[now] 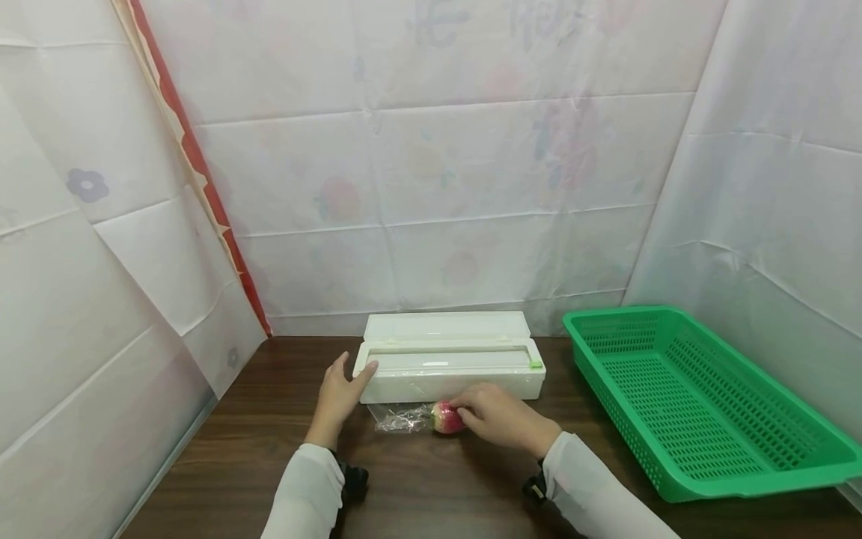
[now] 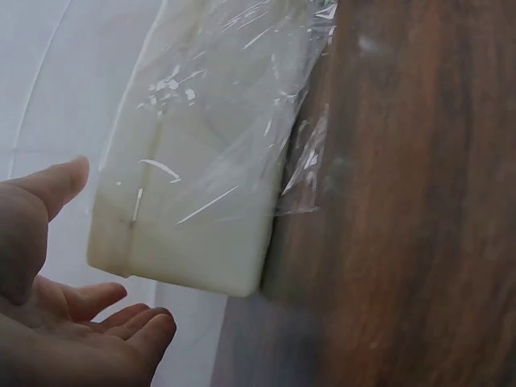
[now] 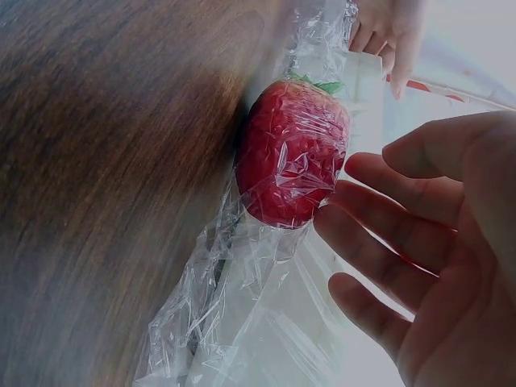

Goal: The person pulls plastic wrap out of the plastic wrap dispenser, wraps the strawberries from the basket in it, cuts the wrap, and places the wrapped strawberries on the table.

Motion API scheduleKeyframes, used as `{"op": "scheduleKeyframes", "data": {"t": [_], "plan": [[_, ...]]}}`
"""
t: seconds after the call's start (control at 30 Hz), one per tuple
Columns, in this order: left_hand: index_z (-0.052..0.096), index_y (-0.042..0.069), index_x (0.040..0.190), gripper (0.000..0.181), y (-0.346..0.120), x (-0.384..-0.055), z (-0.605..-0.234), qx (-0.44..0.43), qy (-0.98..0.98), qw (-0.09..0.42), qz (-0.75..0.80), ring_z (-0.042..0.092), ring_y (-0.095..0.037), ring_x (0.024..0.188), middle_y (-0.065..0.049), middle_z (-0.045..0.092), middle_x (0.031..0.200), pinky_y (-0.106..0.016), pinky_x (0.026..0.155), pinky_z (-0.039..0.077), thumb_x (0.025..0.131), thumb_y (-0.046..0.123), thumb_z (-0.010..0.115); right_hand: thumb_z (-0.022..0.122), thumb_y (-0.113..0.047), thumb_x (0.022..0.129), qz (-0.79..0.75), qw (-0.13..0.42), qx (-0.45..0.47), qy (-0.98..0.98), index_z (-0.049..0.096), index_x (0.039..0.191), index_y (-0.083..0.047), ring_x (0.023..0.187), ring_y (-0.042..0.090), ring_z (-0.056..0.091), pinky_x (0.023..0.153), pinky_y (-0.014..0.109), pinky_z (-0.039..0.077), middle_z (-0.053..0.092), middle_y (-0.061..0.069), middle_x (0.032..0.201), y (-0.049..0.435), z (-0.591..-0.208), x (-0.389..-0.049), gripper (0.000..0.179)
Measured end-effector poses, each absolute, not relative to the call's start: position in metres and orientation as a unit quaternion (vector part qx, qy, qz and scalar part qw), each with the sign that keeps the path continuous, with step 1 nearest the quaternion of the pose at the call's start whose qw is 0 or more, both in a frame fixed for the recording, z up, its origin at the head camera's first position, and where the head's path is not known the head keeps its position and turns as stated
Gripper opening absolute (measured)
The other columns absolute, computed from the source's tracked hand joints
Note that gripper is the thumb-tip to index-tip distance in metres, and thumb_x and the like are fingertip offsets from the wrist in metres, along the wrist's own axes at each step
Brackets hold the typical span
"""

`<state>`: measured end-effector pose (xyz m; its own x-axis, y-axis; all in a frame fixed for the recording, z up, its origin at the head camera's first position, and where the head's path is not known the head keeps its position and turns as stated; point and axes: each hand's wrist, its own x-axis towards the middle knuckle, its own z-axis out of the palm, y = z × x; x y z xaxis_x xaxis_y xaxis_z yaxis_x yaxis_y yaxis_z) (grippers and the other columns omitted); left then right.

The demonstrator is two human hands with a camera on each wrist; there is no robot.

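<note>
The red fruit (image 3: 292, 153), under plastic wrap (image 1: 402, 419), sits on the counter (image 1: 417, 486) just before the box (image 1: 417, 388). Probably light, firm, slick; best held round its sides. Left hand (image 1: 338, 393): fingers spread, empty; right hand (image 1: 503, 416): relaxed, perhaps touching it.
</note>
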<state>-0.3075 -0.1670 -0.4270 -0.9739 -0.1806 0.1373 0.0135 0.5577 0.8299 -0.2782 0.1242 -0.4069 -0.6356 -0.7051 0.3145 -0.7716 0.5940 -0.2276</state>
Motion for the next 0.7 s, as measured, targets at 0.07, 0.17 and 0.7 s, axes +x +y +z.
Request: {"op": "scheduleKeyframes", "data": {"t": [0.07, 0.17, 0.7], "plan": [[0.020, 0.000, 0.146, 0.089, -0.167, -0.307, -0.428, 0.048, -0.874, 0.100, -0.472, 0.026, -0.047, 0.128, -0.031, 0.022, 0.146, -0.065, 0.101, 0.030, 0.087, 0.057, 0.054, 0.053, -0.014, 0.093, 0.174, 0.096, 0.417, -0.887, 0.069, 0.109, -0.009, 0.099, 0.009, 0.058, 0.086, 0.036, 0.052, 0.069, 0.001, 0.104, 0.124, -0.407, -0.278, 0.023], [0.022, 0.001, 0.145, 0.084, -0.166, -0.308, -0.430, 0.043, -0.869, 0.099, -0.482, 0.034, -0.045, 0.124, -0.030, 0.027, 0.144, -0.062, 0.099, 0.035, 0.088, 0.053, 0.055, 0.053, -0.014, 0.093, 0.175, 0.093, 0.417, -0.887, 0.069, 0.109, -0.009, 0.100, 0.009, 0.057, 0.086, 0.036, 0.052, 0.069, 0.001, 0.104, 0.125, -0.406, -0.278, 0.024], [0.027, -0.001, 0.143, 0.075, -0.167, -0.310, -0.430, 0.003, -0.885, 0.111, -0.452, 0.033, -0.044, 0.126, -0.031, 0.034, 0.140, -0.063, 0.102, 0.031, 0.090, 0.044, 0.056, 0.054, -0.011, 0.091, 0.223, 0.147, 0.380, -0.886, 0.069, 0.102, -0.009, 0.087, 0.008, 0.056, 0.075, 0.035, 0.054, 0.069, -0.001, 0.094, 0.137, -0.397, -0.278, 0.019]]}}
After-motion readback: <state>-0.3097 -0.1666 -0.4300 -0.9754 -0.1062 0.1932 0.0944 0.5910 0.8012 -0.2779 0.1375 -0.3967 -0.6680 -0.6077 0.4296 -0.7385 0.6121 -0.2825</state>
